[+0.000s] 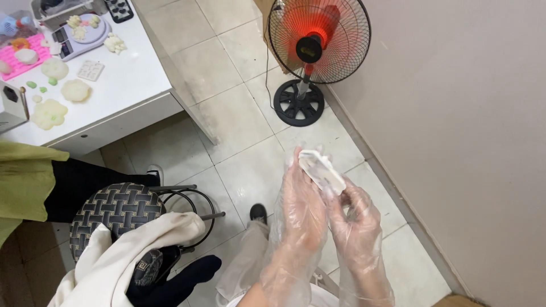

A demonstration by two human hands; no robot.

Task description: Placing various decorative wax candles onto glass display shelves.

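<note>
We hold the small white rectangular slab (322, 171) between both gloved hands, left hand (304, 202) closed around its upper end, right hand (355, 219) pinching its lower end, long axis slanting down-right.

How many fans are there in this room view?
1. A single standing fan with a black round base is on the tiled floor by the beige wall, beyond the gloved left hand and right hand. Others could stand outside the picture.

White block (322, 170) — partly glove-hidden.
</note>
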